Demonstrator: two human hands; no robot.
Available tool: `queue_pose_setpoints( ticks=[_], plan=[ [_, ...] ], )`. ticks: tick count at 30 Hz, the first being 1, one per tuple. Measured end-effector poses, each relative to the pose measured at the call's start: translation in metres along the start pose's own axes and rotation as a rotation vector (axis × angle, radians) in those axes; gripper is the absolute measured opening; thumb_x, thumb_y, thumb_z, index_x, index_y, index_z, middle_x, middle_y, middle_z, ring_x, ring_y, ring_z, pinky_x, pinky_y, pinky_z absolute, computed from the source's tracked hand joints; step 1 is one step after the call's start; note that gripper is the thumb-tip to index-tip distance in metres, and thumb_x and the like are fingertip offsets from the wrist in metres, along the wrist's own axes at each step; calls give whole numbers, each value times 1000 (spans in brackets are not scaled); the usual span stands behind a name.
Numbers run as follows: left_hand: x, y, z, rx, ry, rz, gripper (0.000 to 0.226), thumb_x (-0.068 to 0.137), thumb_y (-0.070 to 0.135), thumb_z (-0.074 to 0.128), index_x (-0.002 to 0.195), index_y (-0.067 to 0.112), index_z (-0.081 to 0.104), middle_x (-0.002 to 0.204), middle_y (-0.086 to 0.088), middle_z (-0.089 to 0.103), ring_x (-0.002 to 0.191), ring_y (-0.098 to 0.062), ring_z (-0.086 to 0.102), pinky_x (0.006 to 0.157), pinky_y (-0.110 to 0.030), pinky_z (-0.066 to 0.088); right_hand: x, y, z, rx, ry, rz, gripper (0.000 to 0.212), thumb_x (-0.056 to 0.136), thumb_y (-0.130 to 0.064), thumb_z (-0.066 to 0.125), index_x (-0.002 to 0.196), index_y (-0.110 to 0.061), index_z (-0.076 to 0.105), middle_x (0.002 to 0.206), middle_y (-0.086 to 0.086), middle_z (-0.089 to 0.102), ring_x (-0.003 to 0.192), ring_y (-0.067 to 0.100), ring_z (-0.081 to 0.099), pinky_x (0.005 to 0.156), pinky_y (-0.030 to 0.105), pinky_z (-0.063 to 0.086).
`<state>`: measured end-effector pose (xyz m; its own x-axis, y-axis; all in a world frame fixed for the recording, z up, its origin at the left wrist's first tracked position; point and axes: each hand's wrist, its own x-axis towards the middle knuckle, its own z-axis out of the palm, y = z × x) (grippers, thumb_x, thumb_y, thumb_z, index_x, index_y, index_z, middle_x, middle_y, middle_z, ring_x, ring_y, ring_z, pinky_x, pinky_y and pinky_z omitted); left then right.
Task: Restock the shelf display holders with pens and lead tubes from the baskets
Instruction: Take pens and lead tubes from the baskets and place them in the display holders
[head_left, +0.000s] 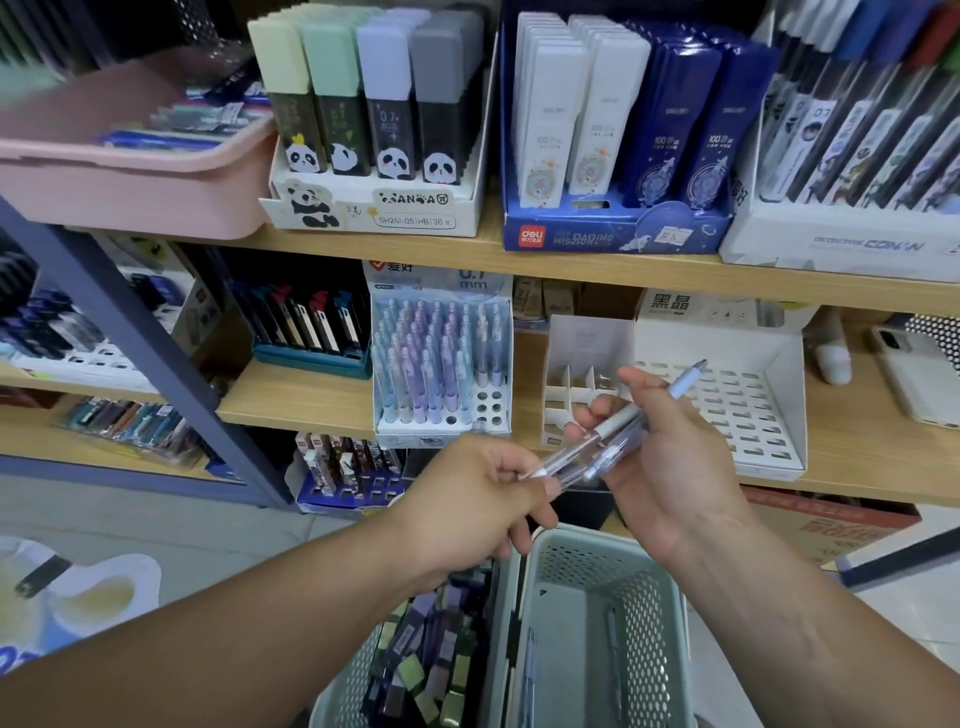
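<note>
On the upper shelf at far left sits a pink basket (130, 176), and beside it a panda display box (374, 208). On the shelf below, the pen holder (491, 405) stands nearly full of lilac pens (431, 358), with open holes showing at its front right. Our left hand (467, 493) pinches the tip of one clear pen (558, 462) between thumb and forefinger. That pen lies in the bundle of pens (618, 423) which our right hand (675, 467) grips, fingers wrapped round it. Under our hands a white basket (353, 670) holds lead tubes (431, 639). Just beside it, a green basket (644, 597) holds loose pens (615, 654). Further right stands a white slotted holder (737, 405).
</note>
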<state>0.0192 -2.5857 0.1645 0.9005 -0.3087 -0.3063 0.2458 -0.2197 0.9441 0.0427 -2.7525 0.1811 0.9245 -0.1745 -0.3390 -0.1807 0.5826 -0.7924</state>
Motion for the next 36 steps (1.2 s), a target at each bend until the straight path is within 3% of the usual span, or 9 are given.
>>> queue_pose_setpoints(
  ticks=[3,8,12,17,22,27,32,36],
  plan=[
    [-1,0,-2,-39,76,34,17,97,14,65,82,13,73,76,-9,74,48,-14,56,44,-24,45,1,2,-1,-88,36,28,19,105,-23,52,119,-14,60,92,16,77,85,30,76,67,44,62],
    [-2,-4,-3,-71,188,66,16,98,15,63,87,14,75,71,-3,71,50,-11,56,46,-23,46,-1,7,1,-108,37,90,26,106,-35,46,118,-14,58,93,17,77,79,31,76,59,40,61],
    [-3,-4,3,-145,242,110,15,99,13,62,92,15,75,72,-4,71,49,-11,55,45,-22,45,-1,4,3,61,67,73,29,104,-34,49,120,-13,62,100,15,77,88,30,76,65,40,61],
    [-2,-2,10,-327,329,112,13,99,11,62,98,11,74,68,-8,70,48,-13,55,42,-22,43,-2,2,5,100,33,91,28,105,-29,47,128,-16,57,103,18,77,95,33,76,75,44,63],
    [-4,-2,20,-316,253,108,16,100,14,61,97,16,76,76,-13,73,50,-16,58,44,-25,46,-3,6,9,187,67,132,28,101,-21,58,127,-13,62,80,8,67,71,22,71,75,42,62],
    [6,-3,12,25,346,116,21,101,28,59,87,29,74,77,1,73,61,-11,61,57,-28,50,2,5,4,149,132,128,21,101,-17,59,119,-13,67,64,2,55,55,17,59,59,34,58],
    [18,3,-16,69,364,135,23,104,27,52,98,44,65,63,8,56,57,-13,50,56,-30,43,10,2,-6,-6,98,135,20,102,-17,54,118,-16,66,56,-3,36,47,12,35,43,26,36],
    [29,12,-36,60,431,202,12,100,19,59,91,26,58,64,-1,64,52,-14,59,51,-28,45,11,6,-6,-140,71,148,18,101,-17,56,114,-16,68,56,-4,34,46,12,30,39,25,30]
  ],
)
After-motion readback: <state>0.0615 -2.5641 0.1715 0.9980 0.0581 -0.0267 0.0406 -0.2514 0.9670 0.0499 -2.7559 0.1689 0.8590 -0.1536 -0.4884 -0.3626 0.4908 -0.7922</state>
